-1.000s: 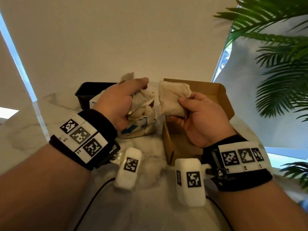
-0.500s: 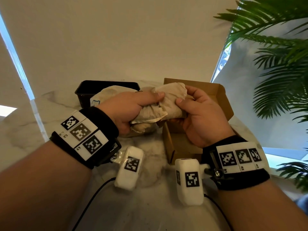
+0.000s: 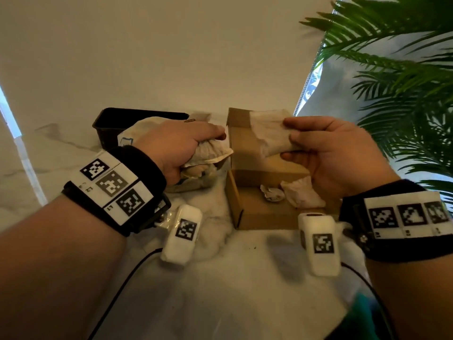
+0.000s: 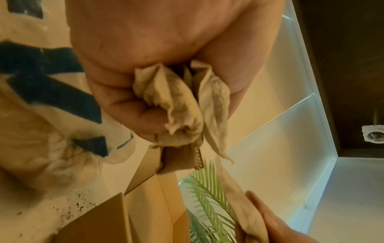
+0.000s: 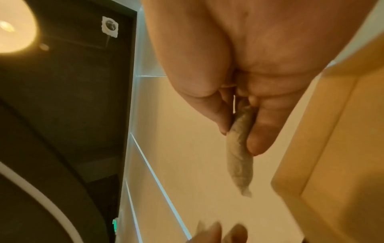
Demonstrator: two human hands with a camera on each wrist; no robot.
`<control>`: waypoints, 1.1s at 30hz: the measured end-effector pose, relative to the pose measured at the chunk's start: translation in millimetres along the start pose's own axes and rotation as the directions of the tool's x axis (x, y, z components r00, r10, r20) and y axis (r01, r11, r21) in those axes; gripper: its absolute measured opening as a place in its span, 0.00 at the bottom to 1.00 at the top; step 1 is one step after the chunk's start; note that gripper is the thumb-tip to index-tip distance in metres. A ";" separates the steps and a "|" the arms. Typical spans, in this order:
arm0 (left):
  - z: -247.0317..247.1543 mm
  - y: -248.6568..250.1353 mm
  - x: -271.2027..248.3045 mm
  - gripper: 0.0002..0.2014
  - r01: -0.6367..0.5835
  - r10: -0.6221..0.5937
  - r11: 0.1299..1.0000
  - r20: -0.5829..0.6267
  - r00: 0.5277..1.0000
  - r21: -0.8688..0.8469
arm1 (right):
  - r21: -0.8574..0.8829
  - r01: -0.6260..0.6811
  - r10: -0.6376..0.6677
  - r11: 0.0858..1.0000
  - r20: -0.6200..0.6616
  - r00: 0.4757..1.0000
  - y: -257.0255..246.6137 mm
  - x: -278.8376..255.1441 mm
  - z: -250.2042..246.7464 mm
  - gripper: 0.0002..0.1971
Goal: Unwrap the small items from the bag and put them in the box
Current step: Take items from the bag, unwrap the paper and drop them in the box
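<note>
You are in what looks like a home or a lounge-like room, not a workshop. Your bench (image 3: 220,290) is white marble-patterned stone with grey veins. A green palm plant (image 3: 404,82) stands at your right against a plain cream wall (image 3: 171,45). The wrist views show a dark ceiling with a recessed spotlight (image 4: 374,135) and a glowing round lamp (image 5: 14,28).

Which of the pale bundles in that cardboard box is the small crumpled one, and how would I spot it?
Find the open cardboard box on the marble table, below the right hand. Two pale things lie on its floor near the front wall. The small crumpled bundle is the left one: a tight, roundish, whiter wad, beside the larger, flatter, cream wrapping on its right.
</note>
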State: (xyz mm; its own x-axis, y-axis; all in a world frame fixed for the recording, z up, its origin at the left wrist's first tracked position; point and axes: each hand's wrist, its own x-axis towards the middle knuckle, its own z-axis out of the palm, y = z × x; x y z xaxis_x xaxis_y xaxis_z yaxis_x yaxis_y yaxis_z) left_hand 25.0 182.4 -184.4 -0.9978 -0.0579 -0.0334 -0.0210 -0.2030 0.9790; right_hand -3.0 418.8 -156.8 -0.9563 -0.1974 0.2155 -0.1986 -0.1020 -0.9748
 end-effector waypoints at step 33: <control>5.9 4.1 -12.4 0.18 0.176 -0.167 0.984 0.219 0.961 -0.023 | -0.879 -0.042 0.056 0.474 -0.018 0.998 -6.8 3.8 4.8 0.20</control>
State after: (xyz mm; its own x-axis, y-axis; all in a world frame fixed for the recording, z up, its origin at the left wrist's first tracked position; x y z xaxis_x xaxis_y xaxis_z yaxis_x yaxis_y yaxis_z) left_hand 36.9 188.0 -178.8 -0.9696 0.1924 -0.1510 -0.1945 -0.2320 0.9531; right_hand -4.2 414.0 -149.0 -0.9697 -0.1853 0.1595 -0.2422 0.8173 -0.5228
